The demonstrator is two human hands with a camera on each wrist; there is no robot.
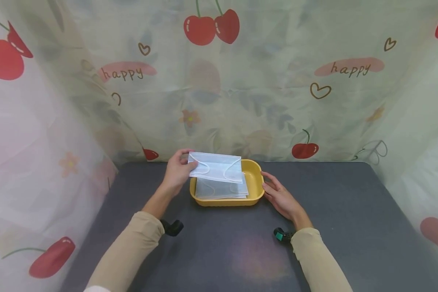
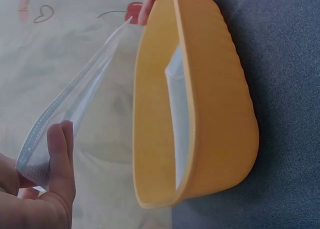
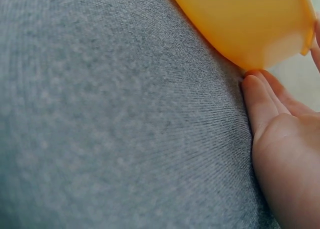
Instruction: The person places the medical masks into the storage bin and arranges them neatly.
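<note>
My left hand (image 1: 178,171) pinches one end of a light blue face mask (image 1: 215,166) between thumb and fingers. The mask hangs above a yellow plastic basket (image 1: 255,178), its white ear loops showing in the head view. Inside the basket lie more masks (image 1: 222,192), also visible past the rim in the left wrist view. My right hand (image 1: 282,199) touches the basket's right side with fingers fairly straight. In the right wrist view, the fingertips (image 3: 254,79) meet the yellow wall low down, near the tabletop.
The basket stands on a dark grey table (image 1: 219,243), close to its far edge. A patterned curtain (image 1: 263,101) with cherries and the word happy hangs behind and on both sides. Black wrist cameras (image 1: 173,228) sit on both wrists.
</note>
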